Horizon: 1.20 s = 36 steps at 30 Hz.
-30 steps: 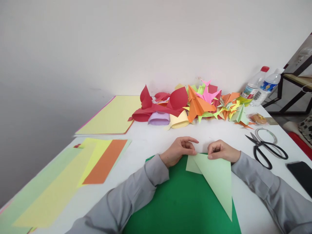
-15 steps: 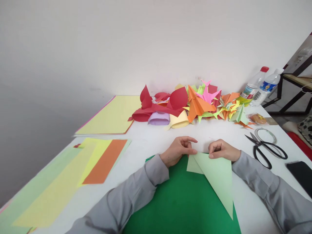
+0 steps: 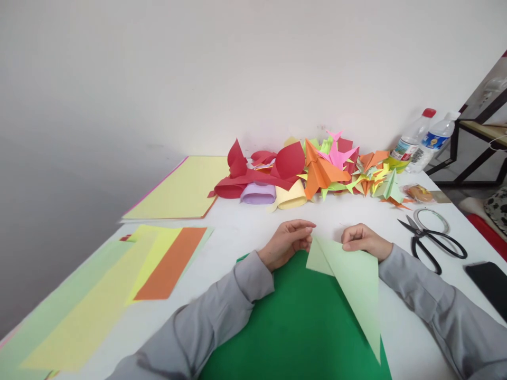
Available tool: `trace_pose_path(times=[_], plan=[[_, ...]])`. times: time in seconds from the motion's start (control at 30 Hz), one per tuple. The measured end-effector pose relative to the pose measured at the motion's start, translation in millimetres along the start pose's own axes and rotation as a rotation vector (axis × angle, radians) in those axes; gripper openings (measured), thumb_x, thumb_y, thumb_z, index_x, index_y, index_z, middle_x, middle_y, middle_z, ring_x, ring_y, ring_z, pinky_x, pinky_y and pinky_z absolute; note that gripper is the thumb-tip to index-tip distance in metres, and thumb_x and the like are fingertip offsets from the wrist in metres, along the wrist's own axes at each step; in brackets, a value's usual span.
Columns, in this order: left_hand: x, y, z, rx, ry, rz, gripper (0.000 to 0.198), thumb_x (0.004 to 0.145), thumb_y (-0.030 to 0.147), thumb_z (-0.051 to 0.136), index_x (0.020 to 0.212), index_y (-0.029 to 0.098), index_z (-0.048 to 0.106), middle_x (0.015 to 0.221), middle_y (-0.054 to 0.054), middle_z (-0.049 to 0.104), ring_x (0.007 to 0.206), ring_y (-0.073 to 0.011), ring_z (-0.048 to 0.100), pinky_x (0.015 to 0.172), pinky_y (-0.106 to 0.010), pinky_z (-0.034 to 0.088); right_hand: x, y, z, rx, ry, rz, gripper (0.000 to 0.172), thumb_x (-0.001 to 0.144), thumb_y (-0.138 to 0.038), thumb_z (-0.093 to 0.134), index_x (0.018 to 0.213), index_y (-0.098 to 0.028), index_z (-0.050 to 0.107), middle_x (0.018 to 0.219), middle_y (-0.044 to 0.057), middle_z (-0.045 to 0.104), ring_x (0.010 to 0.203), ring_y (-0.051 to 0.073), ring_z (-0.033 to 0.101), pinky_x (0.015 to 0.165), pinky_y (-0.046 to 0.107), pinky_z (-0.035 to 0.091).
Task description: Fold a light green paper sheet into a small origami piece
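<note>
A light green sheet of paper (image 3: 354,282), folded diagonally into a pointed shape, is held slightly raised over a large green sheet (image 3: 293,327). My right hand (image 3: 366,240) pinches its upper edge, thumb in front and fingers curled behind. At the upper left corner of the folded paper is my left hand (image 3: 288,243), its thumb and fingers drawn together against that corner. A smaller layer shows behind the main flap on the left. The long point hangs down toward the lower right. Some of my left fingertips are hidden.
Red, purple, orange and pink paper shapes (image 3: 322,169) are heaped by the wall. Coloured sheets (image 3: 170,264) and a yellow stack (image 3: 178,190) lie left. On the right are black-handled scissors (image 3: 425,232), a tape roll (image 3: 447,227), a phone (image 3: 487,287) and two bottles (image 3: 435,140).
The folded paper has risen off the green sheet and tilted, its upper left corner going up. My left thumb has moved up with that corner, while my right hand keeps its pinch.
</note>
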<state>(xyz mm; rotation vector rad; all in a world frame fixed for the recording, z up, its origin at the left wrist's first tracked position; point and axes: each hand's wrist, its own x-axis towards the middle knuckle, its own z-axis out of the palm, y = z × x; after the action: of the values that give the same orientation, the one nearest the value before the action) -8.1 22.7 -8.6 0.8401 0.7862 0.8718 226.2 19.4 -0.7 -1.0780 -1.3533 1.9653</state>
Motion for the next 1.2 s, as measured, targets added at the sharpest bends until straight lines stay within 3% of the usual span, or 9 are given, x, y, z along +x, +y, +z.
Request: trace_pose_path(times=[0.17, 0.27, 0.4, 0.57, 0.67, 0.77, 0.83, 0.97, 1.2], plan=[[-3, -6, 3.1, 0.119, -0.128, 0.164, 0.045, 0.06, 0.02, 0.082, 0.103, 0.019, 0.069, 0.092, -0.006, 0.069, 0.077, -0.0157, 0.063, 0.072, -0.029, 0.051, 0, 2, 4, 0.031, 0.037, 0.024, 0.031, 0.055, -0.036, 0.084, 0.063, -0.011, 0.067, 0.054, 0.001, 0.067, 0.042, 0.009, 0.055, 0.041, 0.02, 0.04], [-5, -4, 5.3, 0.208, -0.167, 0.217, 0.036, 0.062, 0.021, 0.08, 0.097, 0.021, 0.073, 0.097, -0.006, 0.067, 0.079, -0.0151, 0.061, 0.072, -0.029, 0.051, 1, 4, 8, 0.008, 0.033, 0.027, 0.03, 0.056, -0.035, 0.084, 0.066, -0.011, 0.07, 0.059, 0.003, 0.07, 0.046, 0.011, 0.059, 0.044, 0.021, 0.044], [-6, -3, 5.4, 0.252, -0.151, 0.219, 0.014, 0.062, 0.026, 0.08, 0.072, 0.018, 0.076, 0.088, -0.007, 0.066, 0.076, -0.0166, 0.061, 0.068, -0.029, 0.05, 2, 5, 7, 0.036, 0.043, -0.002, 0.03, 0.057, -0.034, 0.084, 0.074, -0.012, 0.072, 0.064, 0.003, 0.071, 0.05, 0.011, 0.061, 0.047, 0.022, 0.045], [-5, -5, 5.0, 0.248, -0.107, 0.229, 0.016, 0.061, 0.028, 0.08, 0.068, 0.015, 0.074, 0.078, -0.005, 0.066, 0.06, -0.0126, 0.057, 0.058, -0.027, 0.047, 3, 5, 0, 0.078, 0.04, -0.042, 0.036, 0.063, -0.044, 0.079, 0.08, -0.013, 0.071, 0.057, 0.001, 0.067, 0.044, 0.01, 0.055, 0.044, 0.021, 0.041], [-4, -5, 6.2, 0.178, -0.004, 0.2, 0.02, 0.062, 0.03, 0.079, 0.063, 0.013, 0.07, 0.06, -0.001, 0.061, 0.048, -0.009, 0.05, 0.049, -0.025, 0.043, 4, 6, -3, 0.17, 0.055, -0.144, 0.059, 0.074, -0.069, 0.053, 0.078, -0.013, 0.069, 0.06, 0.007, 0.068, 0.05, 0.016, 0.06, 0.049, 0.027, 0.045], [-3, -4, 7.7, 0.102, 0.09, 0.173, 0.023, 0.06, 0.029, 0.08, 0.059, 0.012, 0.064, 0.049, 0.002, 0.055, 0.047, -0.0089, 0.05, 0.049, -0.024, 0.043, 4, 8, -2, 0.239, 0.042, -0.256, 0.081, 0.07, -0.086, 0.031, 0.082, -0.014, 0.068, 0.066, 0.011, 0.069, 0.058, 0.021, 0.063, 0.057, 0.033, 0.049], [-3, -4, 8.4, 0.061, 0.113, 0.175, 0.023, 0.059, 0.028, 0.08, 0.059, 0.012, 0.063, 0.05, 0.002, 0.057, 0.046, -0.0086, 0.05, 0.049, -0.024, 0.044, 5, 10, 0, 0.194, 0.067, -0.311, 0.075, 0.065, -0.084, 0.043, 0.081, -0.015, 0.068, 0.067, 0.01, 0.069, 0.06, 0.021, 0.062, 0.058, 0.034, 0.049], [-2, -5, 8.8, 0.019, 0.104, 0.178, 0.022, 0.058, 0.025, 0.081, 0.063, 0.012, 0.064, 0.051, 0.002, 0.058, 0.047, -0.0087, 0.052, 0.049, -0.023, 0.045, 7, 16, 8, -0.102, 0.242, -0.317, 0.04, 0.068, -0.053, 0.072, 0.063, -0.013, 0.068, 0.058, 0.006, 0.066, 0.053, 0.015, 0.056, 0.057, 0.028, 0.046], [1, -10, 9.5, 0.101, 0.077, 0.162, 0.027, 0.064, 0.034, 0.079, 0.066, 0.009, 0.068, 0.054, -0.002, 0.063, 0.049, -0.011, 0.056, 0.051, -0.025, 0.048, 10, 21, 16, -0.113, 0.299, -0.268, 0.052, 0.072, -0.06, 0.064, 0.062, -0.01, 0.07, 0.059, 0.008, 0.068, 0.051, 0.013, 0.058, 0.053, 0.025, 0.046]])
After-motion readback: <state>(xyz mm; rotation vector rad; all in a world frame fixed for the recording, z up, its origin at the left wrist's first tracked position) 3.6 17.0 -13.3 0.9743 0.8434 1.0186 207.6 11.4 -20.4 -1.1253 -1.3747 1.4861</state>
